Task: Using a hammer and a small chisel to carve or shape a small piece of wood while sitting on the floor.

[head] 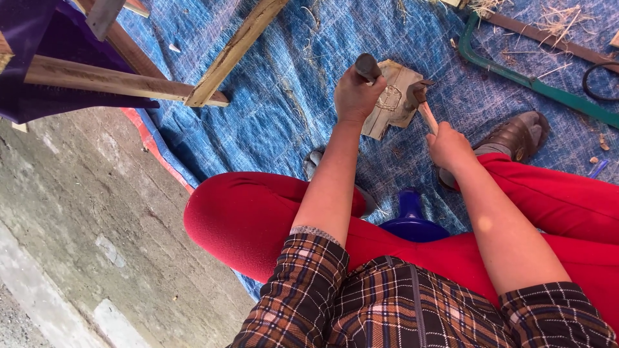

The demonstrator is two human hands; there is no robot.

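tarp (284, 109): blue woven plastic, matt, coarse weave | floor (77, 219): rough grey concrete | plank (235, 48): raw, rough wood | hammer (419, 103): dull dark metal head, pale wooden handle, in right hand (448, 147) | block (393, 96): pale split wood | left hand (356, 95): grips smooth dark handle (367, 66) | shoe (516, 135): glossy brown leather

Blue woven tarp (284, 96) spread over grey concrete floor (84, 225), littered with straw. Wooden slats (116, 82) crossing at upper left beside purple cloth (39, 38). Green bow saw frame (535, 84) at upper right. Brown shoe (516, 136) just below. Blue plastic stool (411, 222) between red trouser legs (245, 219).
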